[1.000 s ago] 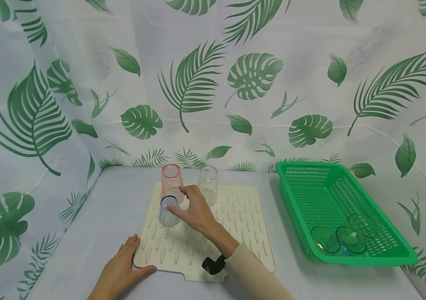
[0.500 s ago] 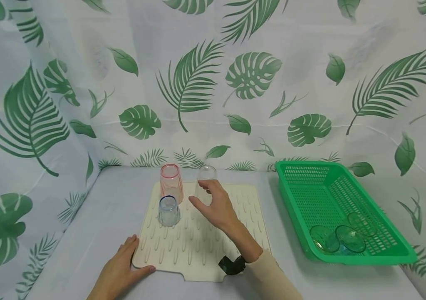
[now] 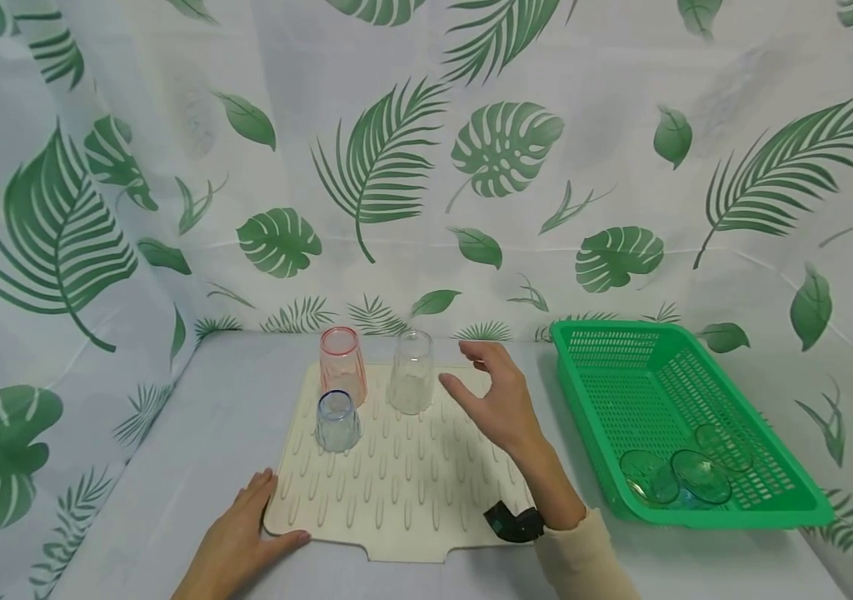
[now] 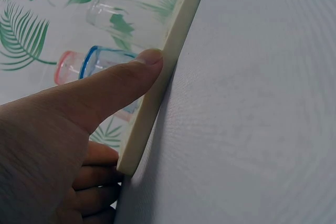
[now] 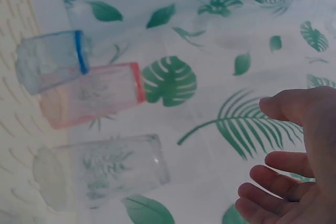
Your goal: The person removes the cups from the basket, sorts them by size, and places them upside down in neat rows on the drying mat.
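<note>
A cream drying mat [image 3: 404,517] with raised ridges lies on the table. Three glasses stand on its far left part: a tall red-rimmed glass [image 3: 341,371], a short blue-rimmed glass [image 3: 337,429] in front of it, and a tall clear glass [image 3: 412,383] to their right. My left hand [image 3: 242,533] rests at the mat's near left corner; in the left wrist view its thumb [image 4: 126,80] touches the mat's edge [image 4: 147,108]. My right hand [image 3: 497,400] hovers right of the clear glass, holding nothing, thumb and fingers apart. In the right wrist view that hand [image 5: 299,156] is apart from all three glasses.
A green perforated basket [image 3: 591,442] stands to the right of the mat. Several greenish-looking glass pieces [image 3: 700,479] with round rims lie in its near end. A leaf-printed curtain [image 3: 396,275] rises behind the table and along its left side.
My right hand has let go of the blue-rimmed glass and moved right, past the clear glass. The blue-rimmed glass stays on the mat. My left hand has stayed at the corner.
</note>
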{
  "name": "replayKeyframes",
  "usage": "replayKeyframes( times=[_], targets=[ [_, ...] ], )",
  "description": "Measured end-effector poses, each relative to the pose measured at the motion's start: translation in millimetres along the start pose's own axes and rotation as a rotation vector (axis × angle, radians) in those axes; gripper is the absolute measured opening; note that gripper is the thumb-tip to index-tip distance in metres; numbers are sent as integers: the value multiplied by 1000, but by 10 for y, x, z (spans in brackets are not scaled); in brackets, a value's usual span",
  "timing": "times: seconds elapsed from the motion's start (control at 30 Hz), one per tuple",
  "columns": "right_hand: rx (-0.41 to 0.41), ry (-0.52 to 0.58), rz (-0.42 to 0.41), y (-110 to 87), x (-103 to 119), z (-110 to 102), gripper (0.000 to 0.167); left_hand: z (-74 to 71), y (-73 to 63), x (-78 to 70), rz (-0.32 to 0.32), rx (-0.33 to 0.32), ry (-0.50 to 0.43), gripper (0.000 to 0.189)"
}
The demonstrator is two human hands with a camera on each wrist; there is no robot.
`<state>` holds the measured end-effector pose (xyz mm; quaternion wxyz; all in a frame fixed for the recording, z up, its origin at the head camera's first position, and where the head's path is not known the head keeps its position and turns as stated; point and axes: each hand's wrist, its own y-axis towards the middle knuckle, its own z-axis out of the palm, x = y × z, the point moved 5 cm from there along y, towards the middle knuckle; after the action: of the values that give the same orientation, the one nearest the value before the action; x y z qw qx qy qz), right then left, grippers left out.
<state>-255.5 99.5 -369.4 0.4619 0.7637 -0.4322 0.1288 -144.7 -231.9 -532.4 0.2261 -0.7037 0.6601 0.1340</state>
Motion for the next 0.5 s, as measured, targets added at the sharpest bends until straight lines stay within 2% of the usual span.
replayKeyframes(
  times=[0.23,0.5],
  targets=[
    [-51,8,-13,-21,-37,-216,48,-2,13,14,-11,15,-3,121],
    [-113,-70,-37,-73,-110,-504,50,9,24,24,-25,33,-8,121]
  ],
)
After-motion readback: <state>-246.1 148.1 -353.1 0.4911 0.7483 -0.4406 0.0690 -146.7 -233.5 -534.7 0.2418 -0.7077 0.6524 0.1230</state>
